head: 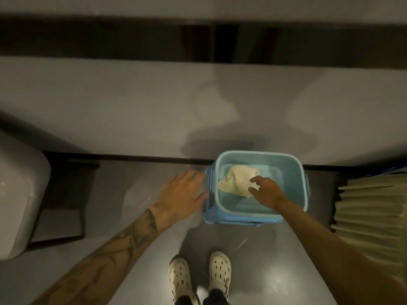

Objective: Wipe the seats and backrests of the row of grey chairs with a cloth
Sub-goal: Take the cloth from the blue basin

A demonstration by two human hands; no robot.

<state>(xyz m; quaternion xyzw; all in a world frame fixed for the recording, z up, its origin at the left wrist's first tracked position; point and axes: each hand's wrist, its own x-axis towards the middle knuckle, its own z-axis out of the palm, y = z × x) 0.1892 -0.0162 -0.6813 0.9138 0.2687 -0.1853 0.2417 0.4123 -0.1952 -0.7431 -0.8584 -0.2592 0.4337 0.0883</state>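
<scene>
Left to right, I am reading the risks first. My left hand is lying spread, fingers extended, against the left wall of the blue bucket; I am judging that any sideways push here could slide or tip the bucket and spill on the floor. My right hand is reaching inside the bucket with fingers loosely curled over the cream cloth; I cannot tell whether they are already pinching it. Whether the cloth is lying in water is unclear; if soaked, I am expecting drips onto the glossy floor near my shoes, making it slippery. No chair seat is clearly identifiable, so wiping is not yet beginning.

The floor is looking smooth, grey and reflective under dim light. Far left of my left hand, a pale rounded object is standing. Beyond both hands a grey wall is rising. Right of my right hand, a ribbed cream object is sitting.
</scene>
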